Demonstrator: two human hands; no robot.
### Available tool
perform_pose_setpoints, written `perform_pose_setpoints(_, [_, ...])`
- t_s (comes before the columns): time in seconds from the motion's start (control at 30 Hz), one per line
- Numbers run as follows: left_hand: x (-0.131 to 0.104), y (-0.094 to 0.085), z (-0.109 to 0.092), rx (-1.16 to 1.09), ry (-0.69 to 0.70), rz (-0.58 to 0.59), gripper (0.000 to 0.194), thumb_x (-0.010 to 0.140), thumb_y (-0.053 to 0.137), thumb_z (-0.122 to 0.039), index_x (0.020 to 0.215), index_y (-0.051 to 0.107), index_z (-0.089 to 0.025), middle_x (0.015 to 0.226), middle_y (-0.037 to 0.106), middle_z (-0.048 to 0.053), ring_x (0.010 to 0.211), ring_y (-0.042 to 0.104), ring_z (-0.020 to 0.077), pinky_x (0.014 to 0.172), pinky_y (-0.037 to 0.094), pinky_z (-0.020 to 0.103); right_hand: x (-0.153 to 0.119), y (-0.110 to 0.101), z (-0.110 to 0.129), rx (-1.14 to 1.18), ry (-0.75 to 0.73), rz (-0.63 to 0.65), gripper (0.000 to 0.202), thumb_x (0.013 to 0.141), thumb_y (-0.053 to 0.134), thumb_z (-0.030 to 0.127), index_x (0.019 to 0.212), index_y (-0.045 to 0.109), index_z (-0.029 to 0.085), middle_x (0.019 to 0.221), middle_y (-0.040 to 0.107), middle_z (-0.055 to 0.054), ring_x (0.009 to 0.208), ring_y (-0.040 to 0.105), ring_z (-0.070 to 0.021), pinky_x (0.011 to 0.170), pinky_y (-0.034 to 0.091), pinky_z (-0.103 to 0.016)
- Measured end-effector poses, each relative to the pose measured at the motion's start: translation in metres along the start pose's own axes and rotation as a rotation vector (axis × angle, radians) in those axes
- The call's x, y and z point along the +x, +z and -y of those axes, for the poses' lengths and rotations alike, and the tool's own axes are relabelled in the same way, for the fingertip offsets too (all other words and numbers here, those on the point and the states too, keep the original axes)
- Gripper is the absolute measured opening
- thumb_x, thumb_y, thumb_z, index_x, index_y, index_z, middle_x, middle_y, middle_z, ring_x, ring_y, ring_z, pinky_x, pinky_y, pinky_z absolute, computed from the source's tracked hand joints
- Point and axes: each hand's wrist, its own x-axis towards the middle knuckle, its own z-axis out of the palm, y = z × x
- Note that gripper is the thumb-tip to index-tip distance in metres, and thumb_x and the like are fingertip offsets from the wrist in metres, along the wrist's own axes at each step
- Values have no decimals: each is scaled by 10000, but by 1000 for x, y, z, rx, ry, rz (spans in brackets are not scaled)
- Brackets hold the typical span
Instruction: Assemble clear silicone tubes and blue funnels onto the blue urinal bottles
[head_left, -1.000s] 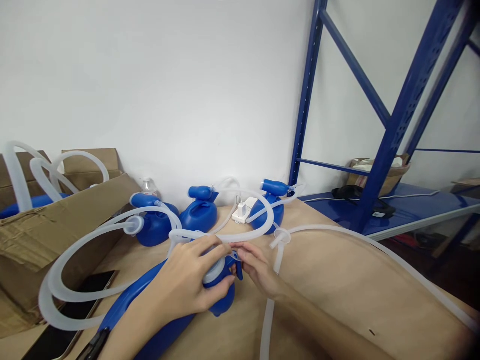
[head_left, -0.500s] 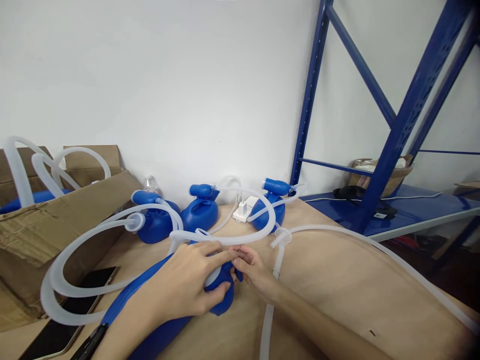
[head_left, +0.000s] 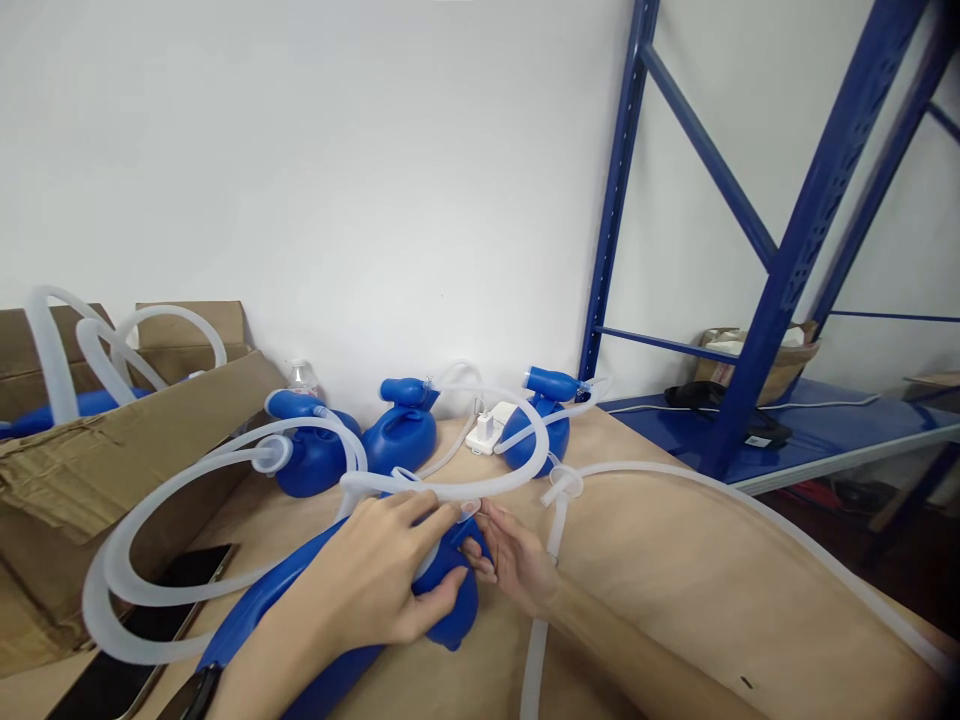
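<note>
My left hand is wrapped over a blue rubber-like part at the front centre, thumb on its near side. Close on its right, my right hand has its fingers curled at the same part, pinching a small clear piece at its top. A larger blue body lies under my left forearm, mostly covered. A thick translucent hose loops just behind both hands.
Blue bottles with hoses stand at the back: left, middle and right. A cardboard box with hoses and a dark phone are at the left. A white plug adapter sits near the wall. Blue shelving rises at the right.
My right fingers have shifted slightly right and down, opening a gap from my left fingertips. The clear piece now shows between them. The blue part has moved slightly right and down.
</note>
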Motion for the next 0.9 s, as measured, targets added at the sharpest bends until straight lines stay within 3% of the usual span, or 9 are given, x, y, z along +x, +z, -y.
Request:
perform_pose_setpoints(0.3, [0,0,2,-12,82,63,376,906,566,-323,1265,595,-215,1037,708,91,885,689,254,742,544,354,-1,11,-4,-99,-45,-39,546,769,727,716,814,527,210,561,467,69,453,314,-70,433,189,-220])
perform_pose_setpoints(0.53, [1,-2,0,1,78,138,214,899,579,-306,1082,657,-228,977,690,60,818,672,246,667,498,348,-1,7,-5,-134,-57,-82,520,765,755,669,776,510,211,545,471,72,450,362,-70,421,216,-211])
perform_pose_setpoints(0.73, [3,-1,-1,69,96,142,189,896,604,-317,1055,674,-243,941,685,49,805,666,243,620,447,313,2,2,-5,-197,-85,-122,470,770,760,603,757,506,208,544,455,81,445,369,-64,417,243,-200])
perform_pose_setpoints(0.9, [2,3,1,79,115,135,204,900,613,-318,1081,673,-246,961,687,43,806,672,246,617,442,321,3,-1,-8,-250,-131,-99,302,785,691,466,786,528,213,501,406,92,444,373,-86,404,253,-201])
